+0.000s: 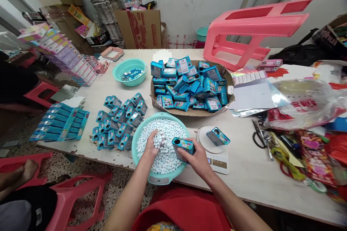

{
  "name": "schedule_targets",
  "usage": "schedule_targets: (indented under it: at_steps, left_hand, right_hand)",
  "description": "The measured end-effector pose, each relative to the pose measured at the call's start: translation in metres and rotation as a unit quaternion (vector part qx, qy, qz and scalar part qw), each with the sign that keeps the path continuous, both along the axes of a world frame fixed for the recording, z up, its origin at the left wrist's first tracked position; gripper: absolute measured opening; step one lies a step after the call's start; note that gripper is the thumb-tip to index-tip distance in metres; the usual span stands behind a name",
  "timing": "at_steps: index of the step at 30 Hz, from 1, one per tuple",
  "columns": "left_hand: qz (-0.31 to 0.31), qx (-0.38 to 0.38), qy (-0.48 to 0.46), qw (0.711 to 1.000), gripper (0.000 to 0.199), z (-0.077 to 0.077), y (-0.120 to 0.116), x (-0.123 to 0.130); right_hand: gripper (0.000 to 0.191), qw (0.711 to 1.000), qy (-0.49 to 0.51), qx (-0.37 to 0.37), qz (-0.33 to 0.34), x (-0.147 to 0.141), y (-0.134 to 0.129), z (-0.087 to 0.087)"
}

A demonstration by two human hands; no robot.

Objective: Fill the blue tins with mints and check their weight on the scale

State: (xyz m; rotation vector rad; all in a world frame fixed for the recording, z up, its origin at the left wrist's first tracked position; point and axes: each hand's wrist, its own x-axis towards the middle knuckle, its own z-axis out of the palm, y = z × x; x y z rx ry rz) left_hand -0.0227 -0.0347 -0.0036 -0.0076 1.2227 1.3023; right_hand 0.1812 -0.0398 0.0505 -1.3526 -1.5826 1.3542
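A teal basin (137, 126) full of small white pellets stands at the table's front edge. My left hand (152, 145) is in the pellets, fingers curled around some of them. Over the basin's right side, my right hand (195, 153) grips a blue tin (183, 145) with a round dark hole in its top. Another blue tin (218, 136) rests on the white round plate of a scale (221, 163). Left of the basin stand several blue tins (112, 124) in a group. Behind it, a cardboard tray (159, 108) is heaped with more blue tins.
A smaller teal bowl (130, 65) holds round lids. Filled display boxes (61, 122) stand at the left. A pink stool (244, 25) lies on the table at the back right. Scissors (258, 135), plastic bags and packets lie on the right. A person's foot (29, 169) shows at lower left.
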Motion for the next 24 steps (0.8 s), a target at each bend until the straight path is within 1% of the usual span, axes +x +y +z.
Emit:
schedule_targets:
  at_steps: [2,3,6,8,11,15,21,24]
  left_hand:
    - [0.011,0.021,-0.065,0.998,0.027,0.021,-0.004,-0.001]
    - [0.018,0.036,-0.080,0.996,0.026,0.031,-0.005,0.000]
    - [0.048,0.111,-0.084,0.989,0.022,0.058,-0.007,0.007]
    - [0.069,0.157,-0.060,0.983,0.021,0.069,-0.006,0.014]
    - [0.097,0.193,-0.009,0.976,0.020,0.074,-0.002,0.021]
    - [0.131,0.190,0.037,0.972,0.023,0.076,0.003,0.023]
    - [0.106,0.157,0.112,0.975,0.026,0.080,0.006,0.020]
    - [0.090,0.162,0.132,0.974,0.024,0.081,0.008,0.019]
  right_hand:
    - [0.035,0.997,-0.048,0.061,0.018,-0.008,-0.001,0.000]
    - [0.032,0.994,-0.067,0.088,0.028,-0.012,-0.002,0.001]
    - [0.026,0.983,-0.100,0.139,0.058,-0.027,-0.003,0.002]
    - [0.026,0.977,-0.116,0.160,0.075,-0.036,-0.004,0.003]
    - [0.027,0.970,-0.139,0.181,0.087,-0.045,-0.005,0.003]
    - [0.028,0.963,-0.152,0.197,0.102,-0.049,-0.004,0.003]
    - [0.031,0.969,-0.130,0.189,0.091,-0.052,0.003,0.005]
    - [0.030,0.970,-0.119,0.192,0.086,-0.053,0.007,0.007]
